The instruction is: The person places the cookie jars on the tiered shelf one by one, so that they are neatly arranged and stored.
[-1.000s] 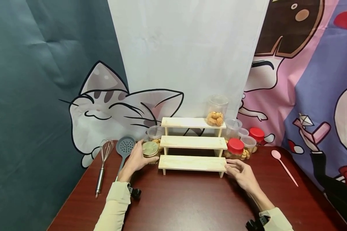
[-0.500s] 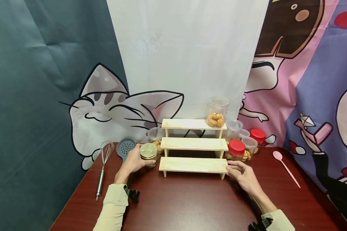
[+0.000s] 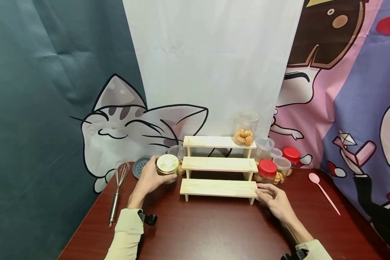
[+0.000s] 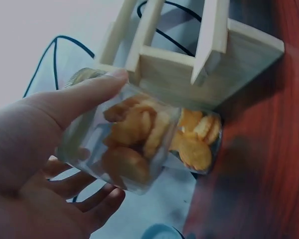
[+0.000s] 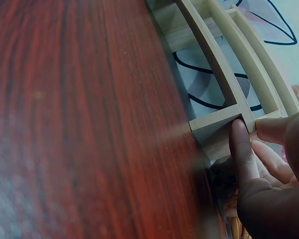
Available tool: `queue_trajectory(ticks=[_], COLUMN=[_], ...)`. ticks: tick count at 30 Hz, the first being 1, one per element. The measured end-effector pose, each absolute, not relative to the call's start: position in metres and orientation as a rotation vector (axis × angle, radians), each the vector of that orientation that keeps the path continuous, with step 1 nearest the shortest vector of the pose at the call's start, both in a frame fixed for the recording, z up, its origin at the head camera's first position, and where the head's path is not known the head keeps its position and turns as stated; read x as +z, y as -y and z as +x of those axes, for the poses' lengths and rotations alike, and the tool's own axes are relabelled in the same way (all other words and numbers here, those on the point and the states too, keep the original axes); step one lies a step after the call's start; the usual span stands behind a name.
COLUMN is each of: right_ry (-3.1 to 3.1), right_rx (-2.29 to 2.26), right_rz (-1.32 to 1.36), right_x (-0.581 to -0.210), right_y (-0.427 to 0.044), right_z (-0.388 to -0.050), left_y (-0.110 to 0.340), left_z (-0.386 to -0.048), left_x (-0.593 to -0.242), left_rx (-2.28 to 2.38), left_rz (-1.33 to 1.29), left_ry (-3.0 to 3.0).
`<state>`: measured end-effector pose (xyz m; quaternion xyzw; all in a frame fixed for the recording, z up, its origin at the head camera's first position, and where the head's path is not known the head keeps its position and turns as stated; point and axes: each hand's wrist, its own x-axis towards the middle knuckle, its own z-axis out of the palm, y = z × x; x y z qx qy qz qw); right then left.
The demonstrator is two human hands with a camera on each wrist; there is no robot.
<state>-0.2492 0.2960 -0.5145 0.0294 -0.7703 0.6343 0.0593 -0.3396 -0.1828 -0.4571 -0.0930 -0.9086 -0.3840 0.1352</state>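
Note:
In the head view, my left hand (image 3: 148, 178) grips a clear cookie jar (image 3: 167, 164) with a gold lid, left of a three-step wooden display rack (image 3: 219, 164). The left wrist view shows the jar (image 4: 132, 137) raised off the table, thumb on one side and fingers around the other, cookies inside. My right hand (image 3: 275, 202) is at the right end of the rack's lowest step. Seen from the right wrist, its thumb and index finger pinch the corner of the rack (image 5: 217, 119). A clear jar of cookies (image 3: 243, 135) stands on the top step, at the right.
Several jars with cookies crowd the rack's right side, including a red-lidded jar (image 3: 267, 169). Another clear tub (image 3: 178, 151) stands behind the held jar. A whisk (image 3: 117, 195) and a grey skimmer (image 3: 139, 168) lie left; a pink spoon (image 3: 325, 193) lies right.
My left hand has closed round the gold-lidded jar, drawn it left away from the rack and lifted it. My right hand has stayed at the rack's end.

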Motion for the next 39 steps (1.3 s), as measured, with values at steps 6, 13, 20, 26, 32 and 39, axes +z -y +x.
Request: queue_trajectory(ticks=[6, 13, 20, 26, 32, 39], right_ry=[2.332, 2.315, 2.311, 2.307, 2.301, 2.309], right_rx=[1.921, 1.938, 1.945, 1.940, 1.954, 1.945], right_rz=[0.094, 0.084, 0.086, 0.073, 0.087, 0.095], right_x=[-0.515, -0.515, -0.515, -0.515, -0.515, -0.517], right_y=[-0.297, -0.296, -0.297, -0.298, -0.297, -0.297], right_z=[-0.249, -0.251, -0.250, -0.249, -0.250, -0.249], left_y=[0.165, 0.152, 0.135, 0.113, 0.085, 0.044], left_z=[-0.321, -0.317, -0.320, -0.331, -0.347, -0.368], left_x=[-0.430, -0.416, -0.395, -0.379, -0.370, -0.365], left_rx=[-1.184, -1.259, -1.376, -1.427, -1.494, -1.476], left_rz=[-0.263, -0.300, -0.334, -0.365, -0.413, -0.442], left_ry=[2.497, 2.376, 2.283, 2.238, 2.180, 2.219])
